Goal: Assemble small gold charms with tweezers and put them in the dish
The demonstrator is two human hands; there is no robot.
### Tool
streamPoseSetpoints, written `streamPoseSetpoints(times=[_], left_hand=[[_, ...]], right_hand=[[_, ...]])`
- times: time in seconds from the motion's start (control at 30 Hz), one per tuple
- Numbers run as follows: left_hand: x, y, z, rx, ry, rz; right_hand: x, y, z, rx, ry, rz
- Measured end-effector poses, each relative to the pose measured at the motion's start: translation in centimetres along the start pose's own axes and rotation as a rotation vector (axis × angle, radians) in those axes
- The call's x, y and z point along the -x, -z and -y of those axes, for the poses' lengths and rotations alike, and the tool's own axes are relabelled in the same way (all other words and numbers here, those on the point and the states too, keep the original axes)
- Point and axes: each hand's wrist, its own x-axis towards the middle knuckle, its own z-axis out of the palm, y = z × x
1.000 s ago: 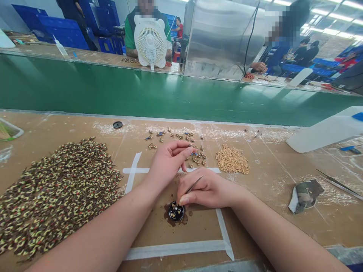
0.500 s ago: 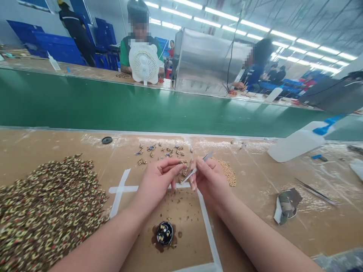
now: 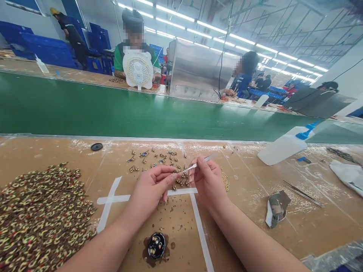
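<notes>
My right hand point(image 3: 208, 181) is closed around a pair of tweezers point(image 3: 193, 166), whose tips point left at my left fingertips. My left hand point(image 3: 155, 183) pinches something too small to make out, right at the tweezer tips. Behind both hands several small brown-and-gold pieces point(image 3: 144, 154) lie scattered on the table. A pile of tiny tan beads point(image 3: 225, 181) is partly hidden behind my right hand. Nearer to me a small black dish point(image 3: 156, 245) holds dark liquid with a few pale bits in it, and a wet stain surrounds it.
A large heap of brown, yellow and red pieces point(image 3: 42, 219) covers the left. To the right are a white bottle with blue nozzle point(image 3: 280, 147), a second pair of tweezers point(image 3: 303, 193) and a crumpled wrap point(image 3: 278, 207). Co-workers sit beyond the green belt point(image 3: 113, 113).
The tweezers have tilted flatter, and their tips have come up to my left fingertips. My head view has shifted slightly, moving the table contents left and down in the picture.
</notes>
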Motion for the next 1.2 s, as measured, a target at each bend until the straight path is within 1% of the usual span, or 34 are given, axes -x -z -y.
streamPoseSetpoints(times=[0.1,0.2,0.3,0.5,0.6,0.77,0.97,1.1,1.2], left_hand=[[0.1,-0.1,-0.1,-0.026,0.014,-0.003],[0.2,-0.1,-0.2,-0.055,-0.004,-0.014],[0.3,-0.1,-0.3,-0.083,-0.027,-0.037],[0.3,0.1,-0.4,-0.149,-0.024,-0.077],[0.2,0.4,-0.1,-0.088,-0.041,-0.071],[0.2,0.4,0.0,0.044,0.060,-0.022],[0.5,0.2,-0.5,0.060,0.045,-0.024],[0.4,0.2,-0.4,0.081,0.049,-0.016],[0.3,0.3,-0.2,0.090,0.046,-0.011]], right_hand=[[0.0,0.2,0.2,0.136,0.122,-0.041],[-0.1,0.4,0.1,0.197,0.168,-0.035],[-0.1,0.4,0.0,0.188,0.151,-0.035],[-0.4,0.4,-0.1,0.103,0.067,-0.060],[-0.6,0.5,-0.1,0.064,0.033,-0.063],[-1.1,0.7,0.0,0.001,-0.004,-0.075],[-1.3,0.7,0.0,-0.053,-0.037,-0.078],[-1.3,0.7,0.0,-0.088,-0.068,-0.093],[-1.3,0.6,0.0,-0.071,-0.060,-0.084]])
